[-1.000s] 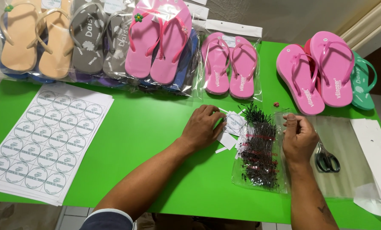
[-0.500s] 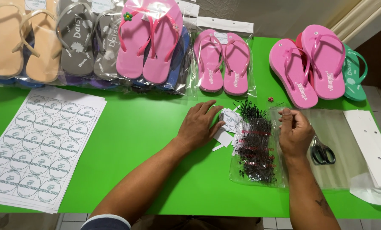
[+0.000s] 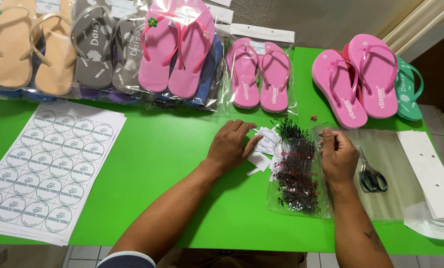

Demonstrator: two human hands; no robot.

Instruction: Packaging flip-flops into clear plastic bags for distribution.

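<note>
Clear bag of black tag fasteners (image 3: 297, 171): laid flat on the green surface (image 3: 172, 149), right of centre in the frame, between the two hands.

Right hand (image 3: 338, 158): placed at the bag's right edge, fingers curled narrowly; the fingertips are pinched together near the bag's upper right corner; what is pinched is too small to tell.

Left hand (image 3: 231, 145): laid palm down just left of the bag, fingers together and flat, resting on small white paper tags (image 3: 264, 149) that are spread between the hand and the bag.

Scissors (image 3: 371, 174): dark-handled, laid on a clear plastic sleeve (image 3: 390, 168) just right of the right hand.

White card strips (image 3: 433, 171): punched with holes, stacked at the right edge of the frame.

Sheet of round labels (image 3: 45, 168): white, stacked at the lower left of the frame, well apart from the hands.

Small pink sandals (image 3: 259, 74): bagged pair, seen above the hands at centre top.

Loose pink sandals (image 3: 353, 82): upper right, with a green sandal (image 3: 409, 92) beside them.

Bagged sandals (image 3: 102, 49): tan, grey and pink pairs, ranged along the upper left.
</note>
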